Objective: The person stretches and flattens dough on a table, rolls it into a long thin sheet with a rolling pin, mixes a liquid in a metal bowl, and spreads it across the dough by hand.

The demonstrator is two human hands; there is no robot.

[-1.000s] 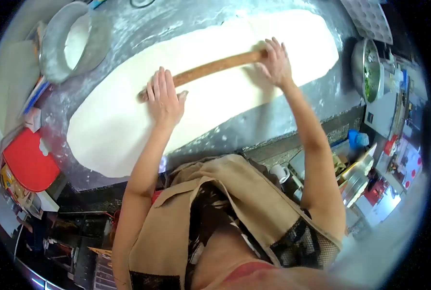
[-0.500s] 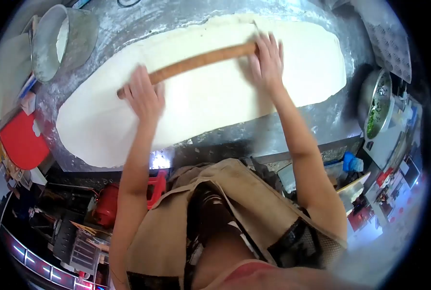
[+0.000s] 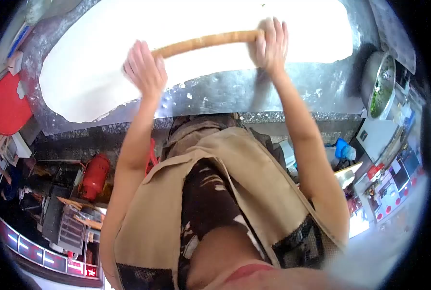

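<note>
A wooden rolling pin (image 3: 205,42) lies across a large sheet of pale, flattened dough (image 3: 99,48) on the floured metal worktop. My left hand (image 3: 146,70) rests over the pin's left end, its fingers stretched out and slightly blurred; that end is hidden beneath it. Over the right end lies my right hand (image 3: 272,46), its fingers extended away from me. Neither hand's fingers are wrapped round the wood. The pin looks curved in this wide view.
A metal bowl (image 3: 380,86) with chopped greens stands at the worktop's right end, near a dimpled tray (image 3: 394,34). A red board or lid (image 3: 7,104) is at the left. Below left stands a red gas cylinder (image 3: 94,176). The worktop's front edge runs just before my body.
Both hands and the rolling pin have shifted up in the view. The camera view has also moved, bringing the worktop's front edge higher and putting the container at upper left out of sight.
</note>
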